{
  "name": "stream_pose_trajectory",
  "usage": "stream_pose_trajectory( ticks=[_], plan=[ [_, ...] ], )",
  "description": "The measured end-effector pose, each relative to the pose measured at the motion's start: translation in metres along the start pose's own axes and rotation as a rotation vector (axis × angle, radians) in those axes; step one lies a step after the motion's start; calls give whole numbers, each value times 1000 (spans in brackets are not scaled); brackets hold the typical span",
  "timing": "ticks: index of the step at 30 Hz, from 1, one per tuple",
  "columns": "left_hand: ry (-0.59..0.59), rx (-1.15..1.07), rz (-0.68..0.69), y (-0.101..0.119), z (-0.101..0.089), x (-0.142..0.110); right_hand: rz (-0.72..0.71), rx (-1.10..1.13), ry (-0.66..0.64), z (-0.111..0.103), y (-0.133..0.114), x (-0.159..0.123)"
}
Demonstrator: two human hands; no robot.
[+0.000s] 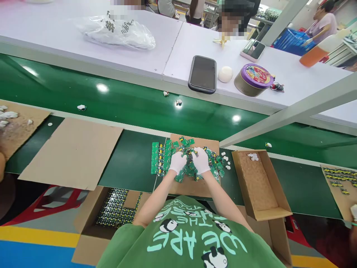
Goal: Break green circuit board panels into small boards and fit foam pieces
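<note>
Both hands wear white gloves and work over a loose pile of small green circuit boards (pixel 190 170) on a cardboard sheet (pixel 192 190). My left hand (pixel 178 162) is closed at the left of the pile, its fingers around a small circuit board. Close beside it, my right hand (pixel 200 160) pinches another small circuit board near the pile's middle. The fingertips are partly hidden among the boards. To the left stand upright rows of green board panels (pixel 155 158), with yellow and black parts (pixel 161 159) between them.
An open cardboard box (pixel 259 186) lies to the right, with small white pieces (pixel 253 157) inside. A flat cardboard sheet (pixel 72 152) is at left. Below it, a carton (pixel 92 238) holds many boards. A slanted white post (pixel 279 119) rises right; the shelf carries a phone (pixel 203 73) and a round tin (pixel 252 80).
</note>
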State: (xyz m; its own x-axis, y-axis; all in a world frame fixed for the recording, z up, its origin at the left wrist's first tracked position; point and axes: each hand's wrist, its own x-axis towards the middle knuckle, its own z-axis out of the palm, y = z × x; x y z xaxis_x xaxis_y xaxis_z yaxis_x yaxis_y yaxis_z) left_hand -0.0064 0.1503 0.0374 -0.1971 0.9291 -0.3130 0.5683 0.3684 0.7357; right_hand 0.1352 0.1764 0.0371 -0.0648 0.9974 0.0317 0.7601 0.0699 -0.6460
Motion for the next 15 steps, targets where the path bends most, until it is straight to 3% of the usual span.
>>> stream_pose_trajectory(
  ticks=[4,9,12,15],
  plan=[
    [108,-1,-23,-3,-2,24,5,-73,-17,4,10,25],
    [64,-36,18,-2,-12,57,-43,-189,-157,20,19,49],
    [58,-88,-2,-5,-12,41,-121,-253,-270,21,19,43],
    [23,-174,-74,-15,2,-8,-171,-310,-293,15,15,25]
  ],
)
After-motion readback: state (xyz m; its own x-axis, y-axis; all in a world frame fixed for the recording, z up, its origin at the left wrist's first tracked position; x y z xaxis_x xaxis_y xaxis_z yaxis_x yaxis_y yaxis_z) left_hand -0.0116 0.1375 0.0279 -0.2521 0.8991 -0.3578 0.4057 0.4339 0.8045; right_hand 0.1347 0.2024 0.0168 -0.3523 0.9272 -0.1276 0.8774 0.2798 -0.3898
